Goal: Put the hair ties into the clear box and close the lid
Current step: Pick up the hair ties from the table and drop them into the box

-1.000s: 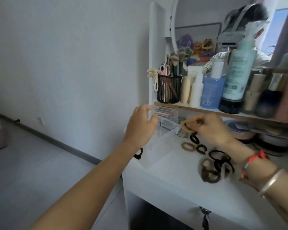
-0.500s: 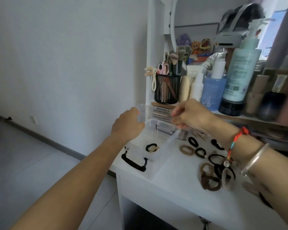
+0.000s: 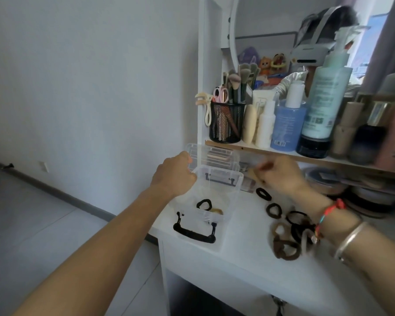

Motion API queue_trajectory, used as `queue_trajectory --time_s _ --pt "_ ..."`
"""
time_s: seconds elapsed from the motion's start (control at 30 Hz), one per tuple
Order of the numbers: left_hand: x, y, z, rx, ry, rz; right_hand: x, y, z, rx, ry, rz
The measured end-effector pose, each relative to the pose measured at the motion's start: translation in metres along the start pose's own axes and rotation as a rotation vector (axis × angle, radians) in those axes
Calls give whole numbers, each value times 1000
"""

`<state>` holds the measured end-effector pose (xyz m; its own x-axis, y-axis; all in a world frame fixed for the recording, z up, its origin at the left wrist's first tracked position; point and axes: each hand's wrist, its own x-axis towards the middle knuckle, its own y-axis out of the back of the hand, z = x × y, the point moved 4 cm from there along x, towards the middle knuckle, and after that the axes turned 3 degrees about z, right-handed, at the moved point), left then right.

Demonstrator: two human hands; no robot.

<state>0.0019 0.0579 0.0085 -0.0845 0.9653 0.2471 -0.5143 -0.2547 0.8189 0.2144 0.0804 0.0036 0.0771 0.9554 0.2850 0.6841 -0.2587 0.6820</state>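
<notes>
The clear box (image 3: 232, 197) stands at the white table's left end, its lid (image 3: 212, 153) swung up at the back. A black hair tie (image 3: 204, 204) and a beige hair tie (image 3: 216, 210) lie inside it. My left hand (image 3: 173, 176) is closed on the lid's left corner by the box rim. My right hand (image 3: 280, 174), blurred, hovers just right of the box with its fingers pinched on what looks like a tan hair tie (image 3: 253, 174). Below it lie a black tie (image 3: 263, 193), a dark brown tie (image 3: 274, 209) and a heap of several ties (image 3: 287, 240).
The box has a black handle (image 3: 194, 233) facing the table's front edge (image 3: 214, 254). A wooden shelf (image 3: 283, 153) just behind holds a black mesh cup (image 3: 227, 124) of brushes and several bottles (image 3: 287, 124). Flat tins (image 3: 319, 179) sit under the shelf. A mirror hangs above.
My right hand carried a beige tie over the box and left it inside, then swung back right above the loose ties. The beige tie beside the black ones is gone from the table.
</notes>
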Motion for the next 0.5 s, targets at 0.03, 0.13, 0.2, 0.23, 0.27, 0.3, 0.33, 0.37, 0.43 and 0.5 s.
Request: queue_trajectory --time_s 0.03,0.13,0.2,0.23,0.27,0.3,0.33,0.37,0.43,0.5 --pt "-1 -1 2 -20 -5 -2 1 6 -10 221 -4 -7" --pt "-4 -3 8 -68 -11 -14 -1 6 -37 448 16 -235" --pt "-5 -5 10 -68 -20 -16 -1 6 -39 395 23 -279" --pt "-5 -5 11 -70 -22 -15 2 7 -34 399 -17 -263" --pt "-4 -6 11 -74 -24 -12 5 7 -25 371 -49 -212" --pt "-4 -6 11 -78 -25 -8 9 7 -14 237 -50 -139" --pt "-4 -6 11 -79 -25 -4 10 4 -3 10 -25 -90" --pt "-4 -7 11 -81 -23 0 9 -4 9 -209 6 -112" --pt "-4 -8 11 -81 -23 8 2 -25 30 -513 57 -227" --pt "-3 -10 12 -73 -30 16 -1 -35 40 -630 62 -257"
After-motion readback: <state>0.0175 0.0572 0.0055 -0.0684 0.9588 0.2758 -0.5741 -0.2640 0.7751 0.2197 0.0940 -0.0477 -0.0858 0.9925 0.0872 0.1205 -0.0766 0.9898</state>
